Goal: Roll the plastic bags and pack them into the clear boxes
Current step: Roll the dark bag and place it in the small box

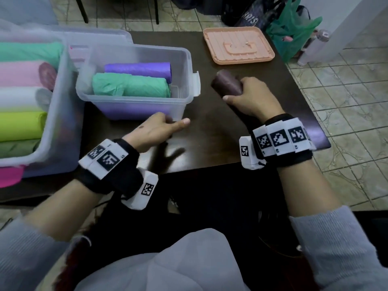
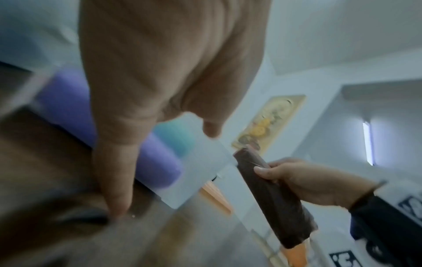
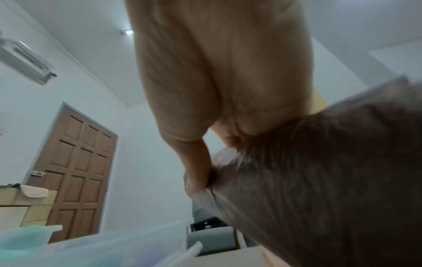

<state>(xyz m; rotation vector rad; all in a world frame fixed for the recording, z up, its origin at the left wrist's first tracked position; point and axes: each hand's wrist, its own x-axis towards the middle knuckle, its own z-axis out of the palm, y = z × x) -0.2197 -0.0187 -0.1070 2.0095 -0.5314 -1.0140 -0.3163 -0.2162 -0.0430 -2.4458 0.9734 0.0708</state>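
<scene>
My right hand [image 1: 241,91] grips a rolled dark brown bag [image 1: 225,85] just above the dark table, to the right of the small clear box [image 1: 185,59]. The left wrist view shows the same roll [image 2: 274,204] slanting, with the fingers [image 2: 265,169] wrapped round its upper half. That box holds a purple roll [image 1: 136,69] and a green roll [image 1: 130,85]. My left hand [image 1: 174,121] holds nothing and sits at the box's near right corner, thumb pointing right. Its fingertips are blurred against the wall.
A larger clear box [image 1: 59,95] at the left holds several coloured rolls. A peach lid [image 1: 238,46] lies at the table's far right. A translucent white bag [image 1: 189,259] lies in my lap. Dark bags and a green one [image 1: 294,32] stand on the tiled floor beyond.
</scene>
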